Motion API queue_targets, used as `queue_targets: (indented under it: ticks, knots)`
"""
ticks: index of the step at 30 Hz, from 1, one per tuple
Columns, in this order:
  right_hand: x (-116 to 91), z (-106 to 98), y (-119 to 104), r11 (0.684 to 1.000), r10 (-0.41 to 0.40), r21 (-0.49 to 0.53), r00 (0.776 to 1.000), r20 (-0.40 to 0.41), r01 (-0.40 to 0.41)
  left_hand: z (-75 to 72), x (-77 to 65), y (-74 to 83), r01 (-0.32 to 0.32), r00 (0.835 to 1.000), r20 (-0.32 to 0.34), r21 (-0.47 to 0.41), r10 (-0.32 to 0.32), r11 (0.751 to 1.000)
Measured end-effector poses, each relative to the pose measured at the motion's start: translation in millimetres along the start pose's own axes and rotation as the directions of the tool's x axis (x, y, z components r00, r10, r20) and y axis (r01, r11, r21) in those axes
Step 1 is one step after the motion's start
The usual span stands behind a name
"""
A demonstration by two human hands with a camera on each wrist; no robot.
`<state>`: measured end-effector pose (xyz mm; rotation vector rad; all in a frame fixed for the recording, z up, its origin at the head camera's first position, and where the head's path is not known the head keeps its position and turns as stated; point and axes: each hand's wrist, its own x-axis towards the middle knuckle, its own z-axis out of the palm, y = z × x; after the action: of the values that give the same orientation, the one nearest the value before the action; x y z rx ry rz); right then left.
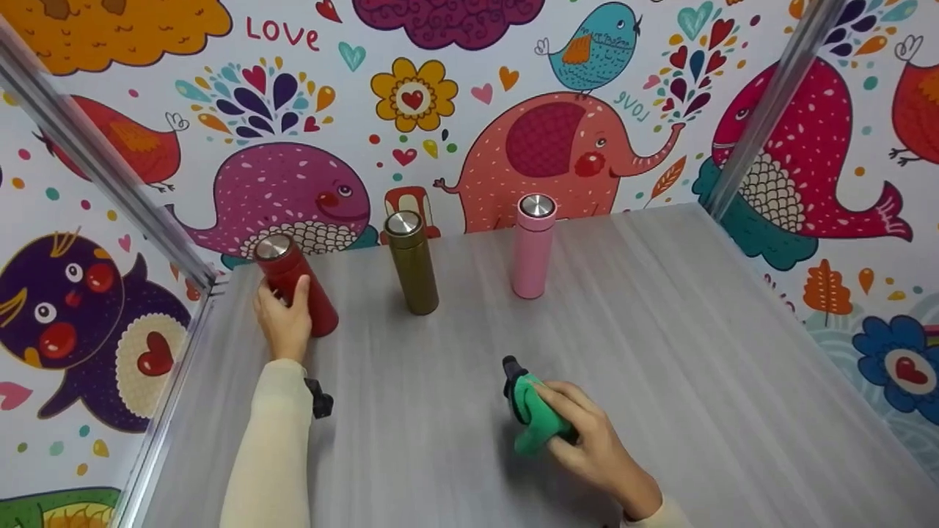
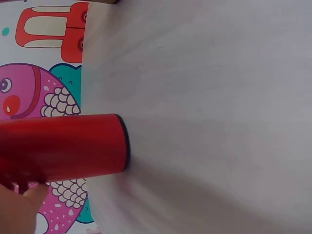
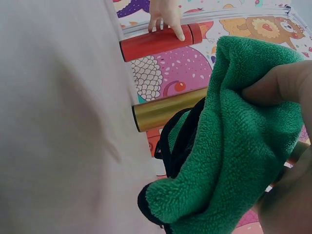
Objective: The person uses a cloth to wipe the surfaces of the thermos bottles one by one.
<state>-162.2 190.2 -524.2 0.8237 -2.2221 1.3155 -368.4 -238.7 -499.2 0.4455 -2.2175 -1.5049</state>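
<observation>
Red bottle, head view: The left hand (image 1: 283, 321) of a person in a cream sleeve (image 1: 270, 447) grasps a red bottle (image 1: 318, 308) — silver-capped, at the far left of the grey desk (image 1: 660, 330); a black device (image 1: 320, 400) sits by the cuff.
Green cloth, head view: The right hand (image 1: 590, 436) has its grip clenched on a bunched green cloth (image 1: 539, 414), dark at its forward end, over the near middle of the desk and well apart from the bottles.
Standing pair, head view: An olive bottle (image 1: 416, 275) and a pink bottle (image 1: 533, 260) stand along the far side, the olive between the red and the pink, before a wall (image 1: 323, 103) of cartoon animals and hearts.
Bottle base, left wrist view: The red bottle's dark-rimmed base faces the desk, a shadow spreading beside it; part of the left hand touches the body at lower left.
Cloth folds, right wrist view: Black-edged green folds fill the right side, the thumb pressed in — beyond them, the left hand spans the red bottle, and cloth hides part of the olive one.
</observation>
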Motion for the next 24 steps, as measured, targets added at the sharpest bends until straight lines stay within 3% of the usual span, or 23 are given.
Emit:
queue_targets:
  ticks: [7, 12, 14, 16, 19, 24]
  knots:
    - [1.8, 2.6, -0.1, 1.000, -0.012, 0.028, 1.000, 0.004, 0.012, -13.7, -5.0, 3.7, 0.078, 0.996, 0.033, 0.028, -0.079, 0.997]
    - [2.9, 0.3, -1.6, 0.998, 0.026, 0.058, 0.999, 0.027, -0.028, -24.7, -25.1, 8.0, 0.138, 0.987, -0.076, -0.056, -0.142, 0.989]
    - [3.5, -1.9, -1.3, 0.997, 0.027, 0.071, 0.999, 0.020, -0.028, -26.4, -42.7, 12.0, 0.104, 0.986, -0.117, -0.109, -0.116, 0.989]
    - [4.5, -4.4, -0.1, 0.997, 0.011, 0.076, 1.000, 0.001, -0.011, -27.5, -66.1, 17.1, 0.057, 0.992, -0.108, -0.140, -0.073, 0.989]
    - [6.9, -9.1, 3.9, 0.998, -0.023, 0.060, 0.999, -0.037, 0.026, -28.9, -107.0, 24.7, -0.010, 1.000, -0.015, -0.163, 0.008, 0.987]
    - [11.7, -20.0, 9.6, 0.999, -0.031, 0.024, 0.997, -0.067, 0.033, -25.9, -168.1, 31.9, -0.081, 0.987, 0.118, -0.215, 0.108, 0.973]
